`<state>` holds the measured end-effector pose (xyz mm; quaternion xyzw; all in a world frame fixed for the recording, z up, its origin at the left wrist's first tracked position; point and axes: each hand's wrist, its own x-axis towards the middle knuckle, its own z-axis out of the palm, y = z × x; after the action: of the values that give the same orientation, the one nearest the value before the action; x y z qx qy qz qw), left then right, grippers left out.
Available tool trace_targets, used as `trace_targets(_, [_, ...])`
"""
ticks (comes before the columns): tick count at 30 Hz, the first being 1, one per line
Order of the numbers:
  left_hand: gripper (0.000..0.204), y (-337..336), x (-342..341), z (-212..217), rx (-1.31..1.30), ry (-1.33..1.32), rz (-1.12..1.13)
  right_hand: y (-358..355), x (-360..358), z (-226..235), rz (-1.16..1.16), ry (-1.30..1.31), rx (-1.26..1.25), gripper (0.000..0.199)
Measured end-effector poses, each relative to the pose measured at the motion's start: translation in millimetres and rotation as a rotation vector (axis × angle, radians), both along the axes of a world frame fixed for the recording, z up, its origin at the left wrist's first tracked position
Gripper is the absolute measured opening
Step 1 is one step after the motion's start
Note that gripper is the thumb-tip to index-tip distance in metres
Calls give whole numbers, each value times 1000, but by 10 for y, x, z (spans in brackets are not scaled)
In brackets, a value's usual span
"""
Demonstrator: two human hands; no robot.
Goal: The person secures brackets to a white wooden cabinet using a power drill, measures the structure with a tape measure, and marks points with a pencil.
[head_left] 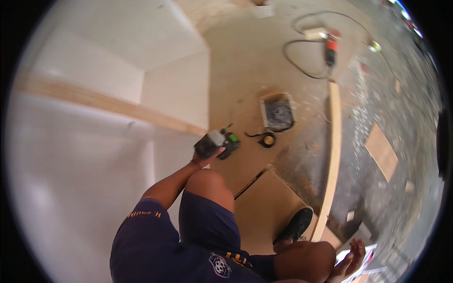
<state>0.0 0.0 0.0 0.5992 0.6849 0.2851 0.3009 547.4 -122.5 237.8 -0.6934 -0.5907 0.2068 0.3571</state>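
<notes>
Your left hand [204,159] is wrapped around the grip of a cordless drill [218,143], fingers curled closed on it; the drill has a dark body with green parts and a pale battery block, and it sits just left of frame centre, above your raised knee [207,181]. Your right hand [348,263] lies at about 5 o'clock near the lower edge, palm up, fingers loosely spread, holding nothing.

Drill position: against the edge of a pale plywood cabinet [174,89], which fills the frame from 9 to 12 o'clock. A bare wood edge strip [108,103] runs diagonally across the cabinet toward the drill.

Floor items:
- Small round black-and-yellow object [268,139] at 3 o'clock from the drill, near it; too small to identify.
- Shallow open box with dark contents [277,112] just above that object.
- Corded power tool with an orange part [331,47] at 1 o'clock, well apart from the drill, its black cable [295,56] looped beside it.
- Long pale wood batten [333,155] running from about 2 to 5 o'clock.
- Black shoe [296,225] next to the batten's lower end.
- Flat board offcut [381,151] at 3 o'clock.
</notes>
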Motion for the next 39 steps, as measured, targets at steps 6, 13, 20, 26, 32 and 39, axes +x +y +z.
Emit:
trace_targets(6, [48, -188, -4, -177, 41, 133, -44, 1683, -752, -148, 593, 84, 100, 38])
trace_targets(13, [42, -897, 152, 231, 180, 295, 159, 2562, -2470, -33, 1200, 186, 299, 32])
trace_targets(20, [26, -1387, 225, 628, 422, -554, 768, 2603, -3977, -199, 1225, 361, 341, 63])
trace_targets(26, [22, -1311, 19, 1248, 652, -765, 729, 2431, -4871, -202, 1182, 501, 462, 68])
trace_targets(32, [17, -1169, -28, 1422, 700, -609, 723, 2323, -5091, -268, 1173, 496, 300, 66])
trace_targets(39, [28, -990, -127, 1484, 657, -432, 825, 2274, -5179, -233, 1022, 352, 383, 54])
